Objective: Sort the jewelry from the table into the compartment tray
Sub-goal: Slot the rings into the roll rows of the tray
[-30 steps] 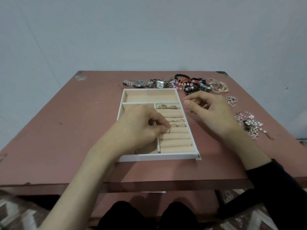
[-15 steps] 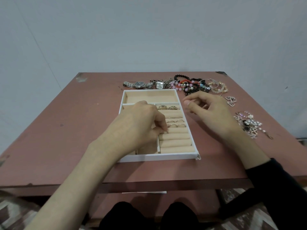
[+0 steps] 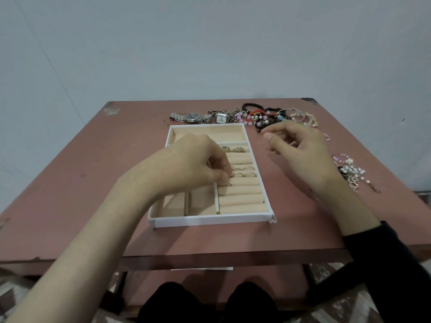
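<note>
Pinching ring point(image 3: 229, 184) against tray point(image 3: 210, 221) rolls, left hand point(image 3: 186, 164) curled; right hand point(image 3: 303, 155) relaxed, empty, just beside tray.

Tray point(image 3: 210, 221), left compartments: mostly hidden under my left grip point(image 3: 193, 164).
Left fingertips point(image 3: 222, 180): what they pinch, if anything, too small to tell.

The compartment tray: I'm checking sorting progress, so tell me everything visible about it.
The compartment tray is a white-walled rectangular box lined in beige, velvety-looking fabric, lying flat on the reddish table. A long compartment spans its far end, bare where visible; two smaller bare ones sit near left; padded ring rolls fill the right side. Several rings stand in the upper slots. The left hand reaches over its middle, fingertips pinching a ring at a slot.
</note>
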